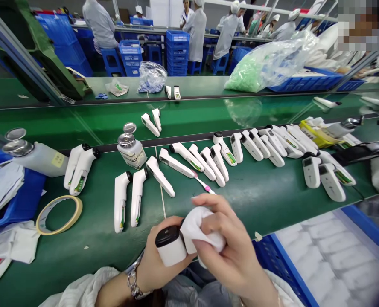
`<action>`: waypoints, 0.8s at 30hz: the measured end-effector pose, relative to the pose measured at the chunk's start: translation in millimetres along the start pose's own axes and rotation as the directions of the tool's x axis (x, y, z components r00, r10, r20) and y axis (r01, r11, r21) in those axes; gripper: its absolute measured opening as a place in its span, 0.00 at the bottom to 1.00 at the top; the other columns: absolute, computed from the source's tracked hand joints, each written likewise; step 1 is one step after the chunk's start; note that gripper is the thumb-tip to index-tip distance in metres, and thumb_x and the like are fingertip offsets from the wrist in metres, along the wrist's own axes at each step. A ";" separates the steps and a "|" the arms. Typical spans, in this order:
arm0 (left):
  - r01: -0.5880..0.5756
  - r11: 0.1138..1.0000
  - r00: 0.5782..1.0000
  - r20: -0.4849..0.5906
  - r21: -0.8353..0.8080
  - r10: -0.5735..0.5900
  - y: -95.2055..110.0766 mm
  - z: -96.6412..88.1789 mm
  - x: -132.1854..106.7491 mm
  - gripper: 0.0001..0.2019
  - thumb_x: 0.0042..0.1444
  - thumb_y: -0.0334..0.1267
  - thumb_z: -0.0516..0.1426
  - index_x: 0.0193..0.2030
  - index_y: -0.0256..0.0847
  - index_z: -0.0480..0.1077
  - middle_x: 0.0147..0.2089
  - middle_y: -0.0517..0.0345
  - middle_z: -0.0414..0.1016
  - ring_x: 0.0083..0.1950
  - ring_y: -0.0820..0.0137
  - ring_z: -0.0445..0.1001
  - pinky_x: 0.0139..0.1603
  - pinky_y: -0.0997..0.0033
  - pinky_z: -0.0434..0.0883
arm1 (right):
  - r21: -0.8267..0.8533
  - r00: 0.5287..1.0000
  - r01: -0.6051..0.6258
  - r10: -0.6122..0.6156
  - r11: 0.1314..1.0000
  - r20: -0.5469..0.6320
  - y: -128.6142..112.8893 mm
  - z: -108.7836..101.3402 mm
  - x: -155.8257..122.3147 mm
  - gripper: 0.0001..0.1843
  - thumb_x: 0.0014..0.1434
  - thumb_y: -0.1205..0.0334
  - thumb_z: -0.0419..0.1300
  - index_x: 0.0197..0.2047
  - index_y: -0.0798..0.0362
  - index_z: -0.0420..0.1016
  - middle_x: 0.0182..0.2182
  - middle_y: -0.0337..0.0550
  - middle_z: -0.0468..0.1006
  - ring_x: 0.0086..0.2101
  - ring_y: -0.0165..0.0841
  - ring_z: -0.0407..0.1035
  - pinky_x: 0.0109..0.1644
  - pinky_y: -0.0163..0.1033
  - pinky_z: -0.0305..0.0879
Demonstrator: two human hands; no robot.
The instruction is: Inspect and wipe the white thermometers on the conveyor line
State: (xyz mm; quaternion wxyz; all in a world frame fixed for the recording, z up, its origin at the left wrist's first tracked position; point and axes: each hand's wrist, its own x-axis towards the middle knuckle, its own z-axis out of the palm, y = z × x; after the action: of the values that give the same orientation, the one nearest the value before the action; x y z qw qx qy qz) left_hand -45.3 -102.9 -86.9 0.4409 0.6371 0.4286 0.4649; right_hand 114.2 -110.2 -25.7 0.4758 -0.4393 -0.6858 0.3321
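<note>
My left hand [157,260] is wrapped round white infrared thermometers with black ends; one thermometer [173,251] shows its dark face, and a second seems to sit beside it, partly hidden. Pinched in my right hand [228,247] is a crumpled white cloth [199,224], which presses against the held pieces. Just beyond my hands lies a pink-and-white toothbrush [205,185]. Two thermometers [120,202] with green boards showing lie to the left of it, and a longer row of thermometers [208,164] stretches to the right.
On the left are a tape roll [39,219], a blue bin [32,196] and a pump bottle [45,157]. Another pump bottle [133,151] stands near the belt [192,115]. At lower right is a blue crate [292,273] with white pieces. Co-workers stand further back.
</note>
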 end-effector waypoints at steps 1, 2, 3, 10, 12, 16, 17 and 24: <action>0.010 1.000 0.999 0.040 -0.017 -0.009 0.9 0.0 0.6 0.19 0.41 0.35 0.65 0.42 0.43 0.68 0.33 0.62 0.77 0.30 0.71 0.76 0.31 0.76 0.73 | 0.046 0.999 -0.028 0.026 0.999 0.037 1.7 2.8 1.6 0.09 0.55 0.72 0.57 0.33 0.49 0.62 0.41 0.39 0.67 0.40 0.31 0.66 0.42 0.35 0.63; 0.015 1.000 0.997 0.074 -0.025 -0.013 1.8 -0.2 1.2 0.18 0.42 0.34 0.65 0.41 0.42 0.68 0.33 0.62 0.77 0.30 0.72 0.76 0.30 0.77 0.73 | 0.084 0.997 -0.061 0.057 0.995 0.048 4.5 5.0 2.6 0.09 0.56 0.71 0.57 0.34 0.48 0.62 0.37 0.37 0.69 0.35 0.29 0.66 0.38 0.33 0.63; 0.014 1.000 0.995 0.095 -0.023 -0.012 2.7 -0.5 1.9 0.17 0.42 0.34 0.64 0.41 0.42 0.68 0.32 0.62 0.77 0.29 0.72 0.75 0.31 0.77 0.73 | 0.114 0.994 -0.102 0.098 0.988 0.037 7.8 6.3 3.1 0.08 0.57 0.70 0.57 0.34 0.47 0.62 0.31 0.35 0.69 0.30 0.28 0.65 0.33 0.32 0.61; -0.004 1.000 0.995 0.104 -0.011 0.005 4.4 -2.5 2.8 0.17 0.44 0.34 0.64 0.43 0.45 0.69 0.38 0.60 0.78 0.37 0.70 0.77 0.37 0.75 0.74 | 0.225 0.896 -0.393 0.426 0.892 -0.123 33.4 1.0 7.3 0.06 0.62 0.56 0.55 0.36 0.48 0.65 0.33 0.39 0.77 0.24 0.29 0.66 0.26 0.33 0.59; 0.035 0.999 0.997 0.071 -0.026 -0.033 2.9 -2.5 1.3 0.18 0.43 0.35 0.64 0.43 0.43 0.68 0.38 0.58 0.78 0.36 0.68 0.77 0.37 0.72 0.75 | 0.114 0.901 -0.363 0.380 0.925 -0.211 42.0 -1.2 8.0 0.07 0.62 0.56 0.54 0.36 0.49 0.66 0.40 0.43 0.77 0.31 0.31 0.69 0.31 0.35 0.61; 0.098 0.993 0.993 0.075 -0.066 -0.093 -0.4 -1.9 -1.3 0.20 0.41 0.37 0.65 0.43 0.42 0.69 0.36 0.56 0.78 0.35 0.66 0.77 0.36 0.69 0.75 | -0.080 0.931 -0.272 0.240 0.959 -0.276 54.4 -4.1 2.1 0.04 0.61 0.59 0.56 0.38 0.49 0.68 0.59 0.48 0.63 0.59 0.43 0.55 0.54 0.46 0.57; 0.121 0.987 0.989 0.094 -0.102 -0.111 -1.0 -1.6 -1.5 0.20 0.42 0.36 0.65 0.44 0.42 0.69 0.36 0.56 0.78 0.35 0.66 0.77 0.35 0.70 0.75 | -0.092 0.934 -0.261 0.228 0.961 -0.274 55.7 -4.2 -1.0 0.04 0.61 0.60 0.55 0.40 0.48 0.68 0.60 0.48 0.60 0.61 0.44 0.51 0.57 0.49 0.54; 0.204 0.933 0.978 0.098 -0.298 -0.183 -1.9 0.1 1.9 0.20 0.43 0.33 0.65 0.44 0.45 0.68 0.38 0.60 0.77 0.36 0.71 0.76 0.36 0.75 0.74 | 0.128 0.964 -0.157 0.180 0.979 -0.196 54.4 8.2 -31.0 0.10 0.64 0.64 0.51 0.47 0.45 0.67 0.52 0.47 0.67 0.54 0.41 0.61 0.56 0.49 0.59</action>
State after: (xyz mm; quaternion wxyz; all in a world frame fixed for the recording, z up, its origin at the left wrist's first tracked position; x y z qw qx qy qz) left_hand -45.1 -100.6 -88.3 0.5921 0.5314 0.3966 0.4580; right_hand 127.0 -117.7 -87.0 0.5382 -0.5011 -0.5732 0.3614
